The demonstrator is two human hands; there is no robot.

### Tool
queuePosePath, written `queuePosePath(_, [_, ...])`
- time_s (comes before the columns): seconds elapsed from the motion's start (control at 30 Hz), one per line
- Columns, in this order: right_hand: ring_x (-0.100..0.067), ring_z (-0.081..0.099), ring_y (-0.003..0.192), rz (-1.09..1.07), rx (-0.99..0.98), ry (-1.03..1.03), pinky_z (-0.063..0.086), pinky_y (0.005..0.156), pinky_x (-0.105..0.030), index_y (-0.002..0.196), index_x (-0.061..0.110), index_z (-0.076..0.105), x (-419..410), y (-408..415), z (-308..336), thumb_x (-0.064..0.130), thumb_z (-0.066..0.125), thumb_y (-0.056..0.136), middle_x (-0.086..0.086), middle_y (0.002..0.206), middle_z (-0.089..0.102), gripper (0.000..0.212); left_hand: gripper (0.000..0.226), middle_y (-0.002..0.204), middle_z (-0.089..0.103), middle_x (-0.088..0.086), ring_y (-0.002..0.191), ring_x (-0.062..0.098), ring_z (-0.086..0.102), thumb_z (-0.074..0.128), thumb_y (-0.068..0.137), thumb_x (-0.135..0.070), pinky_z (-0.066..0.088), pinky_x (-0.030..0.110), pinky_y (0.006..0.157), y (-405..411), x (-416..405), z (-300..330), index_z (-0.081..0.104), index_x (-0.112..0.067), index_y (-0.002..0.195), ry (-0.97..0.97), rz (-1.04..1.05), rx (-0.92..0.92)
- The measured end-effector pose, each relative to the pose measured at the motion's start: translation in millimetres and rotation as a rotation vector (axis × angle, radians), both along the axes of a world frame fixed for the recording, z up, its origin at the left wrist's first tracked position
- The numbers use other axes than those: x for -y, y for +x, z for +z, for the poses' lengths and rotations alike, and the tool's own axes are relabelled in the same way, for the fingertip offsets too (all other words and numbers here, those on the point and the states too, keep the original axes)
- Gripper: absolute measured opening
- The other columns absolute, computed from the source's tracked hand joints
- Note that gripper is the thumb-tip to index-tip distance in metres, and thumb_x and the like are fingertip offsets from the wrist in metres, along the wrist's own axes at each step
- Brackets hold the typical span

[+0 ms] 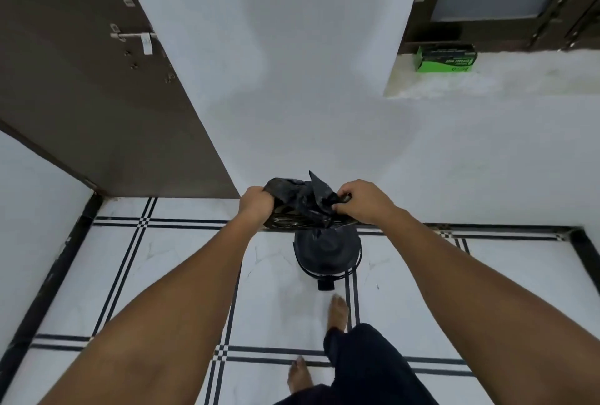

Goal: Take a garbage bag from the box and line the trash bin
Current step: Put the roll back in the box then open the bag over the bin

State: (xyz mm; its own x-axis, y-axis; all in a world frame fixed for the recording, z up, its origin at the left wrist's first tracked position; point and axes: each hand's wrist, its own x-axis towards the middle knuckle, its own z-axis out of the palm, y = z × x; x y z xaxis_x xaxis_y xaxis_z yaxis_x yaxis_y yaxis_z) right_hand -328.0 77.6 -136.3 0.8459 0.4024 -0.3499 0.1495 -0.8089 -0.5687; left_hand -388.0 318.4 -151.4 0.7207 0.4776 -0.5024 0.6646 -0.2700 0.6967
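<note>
A crumpled black garbage bag (300,202) is held up between both hands above a dark round trash bin (328,253) that stands on the tiled floor by the wall. My left hand (256,205) grips the bag's left edge. My right hand (360,202) pinches its right edge. Part of the bag hangs down toward the bin's mouth. The green and black garbage bag box (446,57) sits on a white window ledge at the upper right, well away from both hands.
A brown door (97,80) with a metal latch stands open on the left. White walls meet a white floor with black stripe lines. My bare feet (337,310) and a dark trouser leg are just behind the bin.
</note>
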Motion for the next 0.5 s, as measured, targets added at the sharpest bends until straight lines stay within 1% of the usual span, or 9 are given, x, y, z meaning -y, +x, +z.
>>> queuePosePath(0.03, [-0.025, 0.066, 0.09, -0.014, 0.02, -0.039, 0.049, 0.071, -0.032, 0.082, 0.021, 0.068, -2, 5, -9, 0.035, 0.074, 0.086, 0.003, 0.084, 0.065, 0.016, 0.032, 0.111, 0.072, 0.024, 0.1, 0.039, 0.07, 0.046, 0.098, -0.023, 0.058, 0.047, 0.091, 5, 3, -6, 0.07, -0.002, 0.097, 0.002, -0.014, -0.02])
queuePosePath(0.07, [-0.027, 0.066, 0.086, -0.046, 0.012, -0.056, 0.048, 0.067, -0.032, 0.078, 0.019, 0.066, -4, 11, -19, 0.03, 0.069, 0.088, 0.002, 0.079, 0.064, 0.015, 0.032, 0.112, 0.072, 0.022, 0.099, 0.038, 0.069, 0.046, 0.098, -0.025, 0.057, 0.045, 0.09, 12, 6, -11, 0.069, -0.004, 0.096, 0.022, -0.034, -0.045])
queuePosePath(0.1, [-0.027, 0.065, 0.082, -0.082, -0.015, -0.06, 0.047, 0.065, -0.032, 0.076, 0.015, 0.066, -5, 18, -28, 0.028, 0.066, 0.087, 0.0, 0.075, 0.063, 0.018, 0.032, 0.111, 0.072, 0.021, 0.097, 0.037, 0.068, 0.045, 0.099, -0.026, 0.056, 0.041, 0.085, 20, 8, -18, 0.068, -0.005, 0.093, 0.058, -0.062, -0.067])
queuePosePath(0.17, [-0.024, 0.063, 0.074, -0.131, -0.074, -0.064, 0.047, 0.062, -0.032, 0.072, 0.011, 0.065, -6, 27, -45, 0.03, 0.065, 0.085, -0.002, 0.07, 0.062, 0.023, 0.031, 0.109, 0.072, 0.019, 0.083, 0.031, 0.063, 0.045, 0.1, -0.025, 0.047, 0.033, 0.072, 34, 11, -31, 0.063, -0.01, 0.08, 0.123, -0.139, -0.119])
queuePosePath(0.23, [-0.019, 0.057, 0.063, -0.175, -0.127, -0.051, 0.041, 0.054, -0.03, 0.062, 0.015, 0.058, -3, 39, -63, 0.031, 0.066, 0.084, 0.0, 0.062, 0.057, 0.028, 0.027, 0.108, 0.072, 0.019, 0.072, 0.024, 0.057, 0.048, 0.099, -0.019, 0.042, 0.029, 0.066, 47, 12, -44, 0.059, -0.01, 0.076, 0.181, -0.257, -0.192])
queuePosePath(0.3, [-0.015, 0.053, 0.057, -0.217, -0.167, -0.029, 0.035, 0.051, -0.029, 0.056, 0.02, 0.05, 1, 52, -81, 0.03, 0.065, 0.085, 0.002, 0.056, 0.053, 0.034, 0.019, 0.107, 0.071, 0.018, 0.082, 0.031, 0.063, 0.051, 0.096, -0.015, 0.045, 0.031, 0.071, 59, 11, -54, 0.062, -0.008, 0.083, 0.218, -0.332, -0.242])
queuePosePath(0.37, [-0.015, 0.055, 0.058, -0.242, -0.208, -0.041, 0.036, 0.051, -0.029, 0.057, 0.02, 0.053, 7, 62, -95, 0.031, 0.064, 0.087, 0.001, 0.059, 0.055, 0.034, 0.018, 0.104, 0.071, 0.016, 0.091, 0.034, 0.065, 0.048, 0.093, -0.015, 0.049, 0.033, 0.075, 68, 11, -58, 0.062, -0.013, 0.082, 0.216, -0.35, -0.269])
queuePosePath(0.43, [-0.015, 0.055, 0.058, -0.273, -0.237, -0.045, 0.038, 0.052, -0.029, 0.058, 0.019, 0.054, 12, 70, -106, 0.031, 0.064, 0.088, 0.001, 0.059, 0.057, 0.034, 0.018, 0.097, 0.068, 0.013, 0.091, 0.034, 0.064, 0.045, 0.091, -0.015, 0.049, 0.033, 0.074, 78, 13, -65, 0.059, -0.015, 0.079, 0.209, -0.371, -0.288])
queuePosePath(0.5, [-0.017, 0.055, 0.057, -0.308, -0.245, -0.04, 0.039, 0.053, -0.029, 0.057, 0.019, 0.051, 12, 71, -108, 0.031, 0.064, 0.086, 0.001, 0.057, 0.055, 0.035, 0.021, 0.088, 0.065, 0.01, 0.086, 0.032, 0.062, 0.044, 0.09, -0.013, 0.045, 0.032, 0.068, 80, 15, -70, 0.055, -0.015, 0.072, 0.188, -0.407, -0.302])
